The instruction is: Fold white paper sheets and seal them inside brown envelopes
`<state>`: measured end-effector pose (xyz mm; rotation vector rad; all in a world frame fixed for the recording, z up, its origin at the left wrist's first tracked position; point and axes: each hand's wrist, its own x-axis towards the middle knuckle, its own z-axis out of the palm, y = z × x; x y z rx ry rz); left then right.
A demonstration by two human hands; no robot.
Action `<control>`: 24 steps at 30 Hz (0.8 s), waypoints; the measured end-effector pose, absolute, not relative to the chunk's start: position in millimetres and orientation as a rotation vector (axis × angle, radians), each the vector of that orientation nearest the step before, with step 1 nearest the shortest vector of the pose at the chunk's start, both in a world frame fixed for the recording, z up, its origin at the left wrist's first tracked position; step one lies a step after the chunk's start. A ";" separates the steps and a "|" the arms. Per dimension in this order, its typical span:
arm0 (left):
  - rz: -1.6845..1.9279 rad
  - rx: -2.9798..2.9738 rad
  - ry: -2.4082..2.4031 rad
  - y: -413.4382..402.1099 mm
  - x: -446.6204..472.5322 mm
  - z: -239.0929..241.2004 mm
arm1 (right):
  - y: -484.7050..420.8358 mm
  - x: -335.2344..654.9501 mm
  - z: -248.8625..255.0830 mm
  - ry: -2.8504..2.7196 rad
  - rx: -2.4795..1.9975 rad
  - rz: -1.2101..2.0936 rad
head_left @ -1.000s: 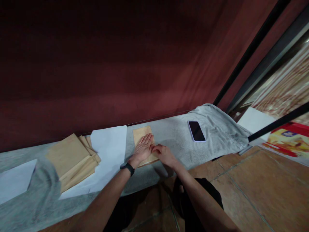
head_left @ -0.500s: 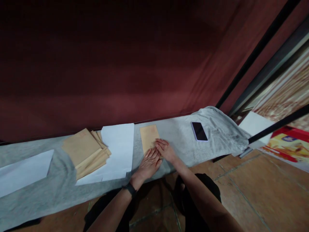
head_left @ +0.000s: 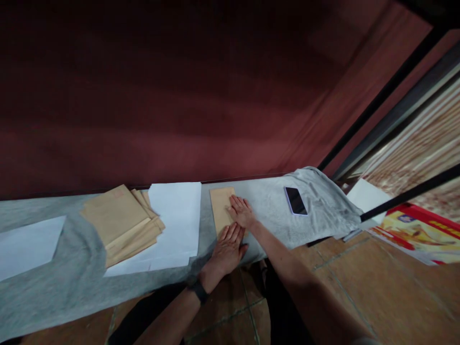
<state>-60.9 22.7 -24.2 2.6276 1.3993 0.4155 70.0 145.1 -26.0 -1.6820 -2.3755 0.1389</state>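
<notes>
A brown paper envelope (head_left: 222, 203) lies flat on the grey cloth, long side pointing away from me. My left hand (head_left: 227, 248) rests on its near end, fingers stretched out and palm down. Farther up, along the envelope's right edge, my right hand (head_left: 242, 212) presses flat with its fingers extended. The two hands are close together and hide the envelope's near and right parts. To the left, white paper sheets (head_left: 176, 220) lie under a fanned stack of brown envelopes (head_left: 120, 218).
A phone (head_left: 296, 201) with a dark screen lies to the right on the grey cloth (head_left: 266, 191). Another white sheet (head_left: 28, 244) is at the far left. A dark red wall (head_left: 215, 120) rises behind the narrow bench. Black bars and a colourful printed box (head_left: 420, 235) stand at right.
My right hand has slid away from me along the envelope, off the left hand's fingertips. The left hand has shifted slightly nearer to me. The view has turned a little.
</notes>
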 end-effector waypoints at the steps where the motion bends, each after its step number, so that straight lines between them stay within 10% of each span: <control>1: 0.406 2.629 1.404 22.8 -60.9 -24.4 | 152.0 67.3 -26.7 -2.361 -1.681 0.130; 24: 0.102 2.468 1.023 37.6 -91.6 -1.8 | 121.4 90.9 -35.7 -2.482 -1.575 0.075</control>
